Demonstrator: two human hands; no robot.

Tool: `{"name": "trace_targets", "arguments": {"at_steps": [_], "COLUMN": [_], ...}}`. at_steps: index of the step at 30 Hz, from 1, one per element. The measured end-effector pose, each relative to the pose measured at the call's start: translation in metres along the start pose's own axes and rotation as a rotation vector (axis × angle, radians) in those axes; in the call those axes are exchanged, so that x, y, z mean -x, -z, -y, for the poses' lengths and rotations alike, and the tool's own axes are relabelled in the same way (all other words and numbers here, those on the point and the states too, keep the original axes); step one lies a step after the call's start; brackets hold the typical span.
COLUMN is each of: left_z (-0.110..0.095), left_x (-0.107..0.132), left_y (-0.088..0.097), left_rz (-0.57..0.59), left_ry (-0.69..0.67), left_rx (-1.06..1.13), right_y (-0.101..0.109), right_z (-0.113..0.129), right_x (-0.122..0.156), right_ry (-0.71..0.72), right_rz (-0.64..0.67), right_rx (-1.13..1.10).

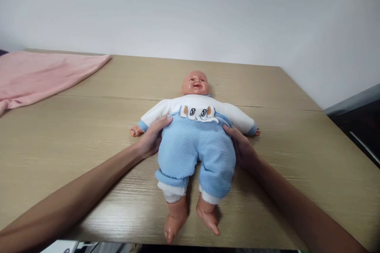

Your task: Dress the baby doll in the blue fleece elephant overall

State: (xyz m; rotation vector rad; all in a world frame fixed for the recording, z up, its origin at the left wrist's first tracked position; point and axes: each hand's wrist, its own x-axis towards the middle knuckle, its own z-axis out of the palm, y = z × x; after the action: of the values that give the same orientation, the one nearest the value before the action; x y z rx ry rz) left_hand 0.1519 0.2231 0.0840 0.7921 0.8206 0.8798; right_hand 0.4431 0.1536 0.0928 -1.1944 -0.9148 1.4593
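Observation:
A baby doll (195, 83) lies on its back on the wooden table (89, 126), head away from me, feet near the front edge. It wears a white fleece top and light blue fleece trousers (196, 150) with an embroidered bib. My left hand (152, 139) grips the left side of the trousers at the waist, fingers curled over the fabric. On the other side my right hand (242, 148) is closed on the trousers' right side at the hip. Both bare forearms reach in from the bottom corners.
A pink cloth (38, 77) lies spread at the table's back left corner. A white wall stands behind the table. A dark piece of furniture (359, 126) sits past the right edge. The table's front edge runs just below the doll's feet.

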Motion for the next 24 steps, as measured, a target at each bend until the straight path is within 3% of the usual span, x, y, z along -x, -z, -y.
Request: {"name": "trace_targets", "arguments": {"at_steps": [3, 6, 10, 12, 16, 20, 24], "left_z": [-0.001, 0.001, -0.001, -0.003, -0.004, -0.004, -0.005], "left_x": [0.000, 0.000, 0.001, 0.002, 0.004, 0.001, -0.001], "left_y": [0.004, 0.011, 0.012, 0.007, 0.000, 0.006, 0.021], "left_rz": [0.075, 0.126, 0.111, 0.071, -0.009, 0.028, 0.109], "left_ry": [-0.038, -0.184, -0.447, -0.510, -0.425, -0.371, -0.435], "left_rx": [-0.049, -0.170, -0.334, -0.385, -0.398, -0.427, -0.739], "right_y": [0.006, 0.010, 0.008, 0.006, 0.006, 0.019, 0.039], "right_z": [0.001, 0.005, 0.011, 0.012, 0.008, 0.007, 0.010], "right_x": [0.000, 0.002, 0.007, 0.006, -0.002, -0.016, -0.018], "right_ry": [0.148, 0.304, 0.565, 0.621, 0.415, 0.219, 0.175], "right_rz": [-0.070, -0.124, -0.113, -0.115, -0.139, -0.054, 0.031], "right_rx": [0.185, 0.403, 0.588, 0.579, 0.447, 0.412, 0.523]}}
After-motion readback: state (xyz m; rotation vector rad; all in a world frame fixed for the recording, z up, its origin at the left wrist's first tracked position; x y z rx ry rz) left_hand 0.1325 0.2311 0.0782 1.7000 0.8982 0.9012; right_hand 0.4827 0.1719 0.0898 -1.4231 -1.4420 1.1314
